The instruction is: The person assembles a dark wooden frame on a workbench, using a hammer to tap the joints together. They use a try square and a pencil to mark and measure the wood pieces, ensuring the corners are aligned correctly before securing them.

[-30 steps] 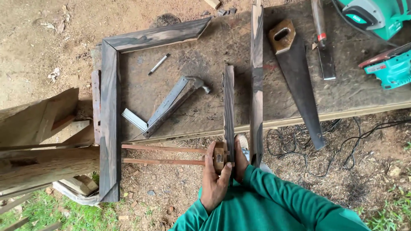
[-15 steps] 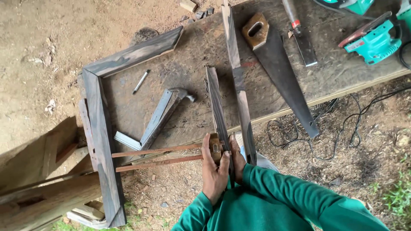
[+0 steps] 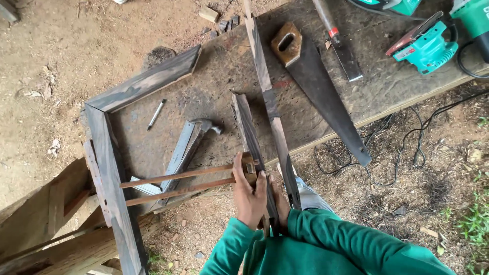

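I am gripping the marking gauge [image 3: 248, 167] in my closed left hand [image 3: 249, 196] against the dark strip [image 3: 249, 133], my right hand [image 3: 279, 203] steadying it; two frame pieces [image 3: 109, 168] are already joined, this strip is not.

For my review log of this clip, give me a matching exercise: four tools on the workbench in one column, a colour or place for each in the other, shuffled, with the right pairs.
Things:
1. handsaw
2. hammer
3. pencil
4. sander

Descriptions:
A. teal body, near the bench's right end
B. small and thin, lying inside the corner of the wooden frame
C. dark blade with a brown wooden handle
D. metal head, lying beside the short wood strip

Pairs: 1-C, 2-D, 3-B, 4-A
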